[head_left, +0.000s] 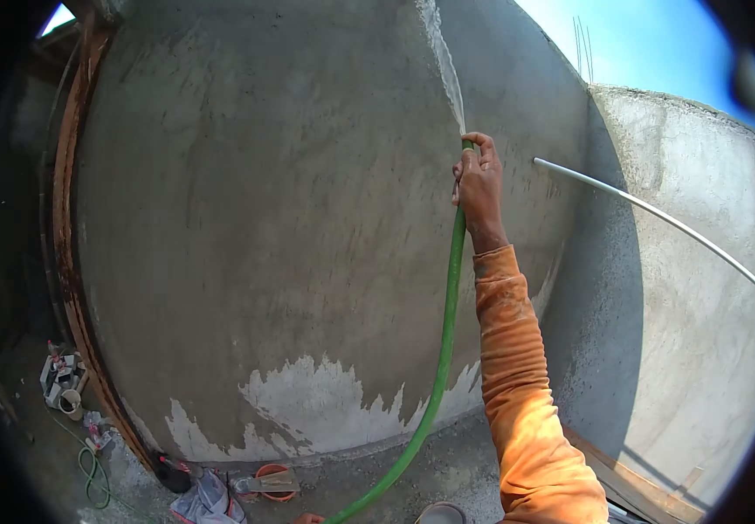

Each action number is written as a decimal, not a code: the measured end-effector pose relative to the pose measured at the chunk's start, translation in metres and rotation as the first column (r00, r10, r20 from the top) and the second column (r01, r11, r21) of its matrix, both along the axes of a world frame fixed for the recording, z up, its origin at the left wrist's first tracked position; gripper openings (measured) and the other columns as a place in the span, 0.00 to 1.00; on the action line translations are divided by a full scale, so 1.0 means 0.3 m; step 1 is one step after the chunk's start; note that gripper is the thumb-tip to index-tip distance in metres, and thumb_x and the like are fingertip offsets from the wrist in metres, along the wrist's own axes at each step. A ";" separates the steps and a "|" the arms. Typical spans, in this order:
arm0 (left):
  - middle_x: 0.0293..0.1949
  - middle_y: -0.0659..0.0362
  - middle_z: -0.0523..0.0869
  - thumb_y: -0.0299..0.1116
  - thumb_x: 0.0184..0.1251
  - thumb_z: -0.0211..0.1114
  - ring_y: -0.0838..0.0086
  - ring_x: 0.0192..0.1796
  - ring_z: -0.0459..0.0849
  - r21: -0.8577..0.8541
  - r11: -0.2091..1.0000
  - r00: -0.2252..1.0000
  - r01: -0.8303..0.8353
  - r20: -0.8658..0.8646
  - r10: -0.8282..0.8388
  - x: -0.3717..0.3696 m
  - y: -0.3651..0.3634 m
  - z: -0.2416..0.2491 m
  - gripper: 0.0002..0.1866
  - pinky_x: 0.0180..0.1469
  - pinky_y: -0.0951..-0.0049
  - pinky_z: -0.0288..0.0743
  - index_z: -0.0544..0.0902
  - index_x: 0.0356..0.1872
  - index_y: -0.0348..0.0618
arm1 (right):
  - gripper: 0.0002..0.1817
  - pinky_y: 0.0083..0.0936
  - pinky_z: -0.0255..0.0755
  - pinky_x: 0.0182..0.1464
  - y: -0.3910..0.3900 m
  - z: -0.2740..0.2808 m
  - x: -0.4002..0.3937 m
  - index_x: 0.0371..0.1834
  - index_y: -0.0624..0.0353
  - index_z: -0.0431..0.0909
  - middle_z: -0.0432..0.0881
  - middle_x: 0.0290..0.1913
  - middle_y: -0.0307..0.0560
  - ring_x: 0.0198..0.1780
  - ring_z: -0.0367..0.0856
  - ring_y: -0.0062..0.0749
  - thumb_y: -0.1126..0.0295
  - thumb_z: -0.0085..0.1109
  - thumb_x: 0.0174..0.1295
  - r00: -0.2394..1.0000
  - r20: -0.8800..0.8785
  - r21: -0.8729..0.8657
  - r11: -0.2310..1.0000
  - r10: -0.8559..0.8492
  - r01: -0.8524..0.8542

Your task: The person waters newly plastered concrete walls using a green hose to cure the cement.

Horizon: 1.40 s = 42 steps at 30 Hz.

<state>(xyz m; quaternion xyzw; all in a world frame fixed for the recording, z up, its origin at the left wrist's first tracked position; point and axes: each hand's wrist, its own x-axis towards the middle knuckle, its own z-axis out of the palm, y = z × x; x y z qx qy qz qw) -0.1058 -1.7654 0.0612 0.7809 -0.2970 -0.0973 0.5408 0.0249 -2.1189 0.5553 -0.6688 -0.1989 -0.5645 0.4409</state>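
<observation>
My right hand, in an orange sleeve, is raised high and wrapped round the end of a green hose. Its thumb and fingers are close to the hose mouth. A stream of water shoots upward from there against the grey plastered wall. The hose curves down to the bottom edge, where a sliver of my left hand shows closed at it; most of that hand is out of frame. Much of the wall is dark and wet, with pale dry patches low down.
A white pipe sticks out at right, before a lighter wall. A brown wooden post stands at left. On the floor are an orange bowl, a plastic bag, a round container and a thin green cord.
</observation>
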 end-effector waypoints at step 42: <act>0.26 0.68 0.70 0.48 0.87 0.49 0.84 0.23 0.69 -0.359 0.747 0.646 0.560 -0.376 -0.665 0.046 -1.095 0.102 0.17 0.34 0.78 0.72 0.74 0.53 0.43 | 0.15 0.28 0.70 0.22 -0.568 -1.174 -0.421 0.62 0.53 0.68 0.72 0.30 0.40 0.22 0.75 0.24 0.65 0.47 0.75 0.907 -0.421 0.609 0.739 -0.006 0.288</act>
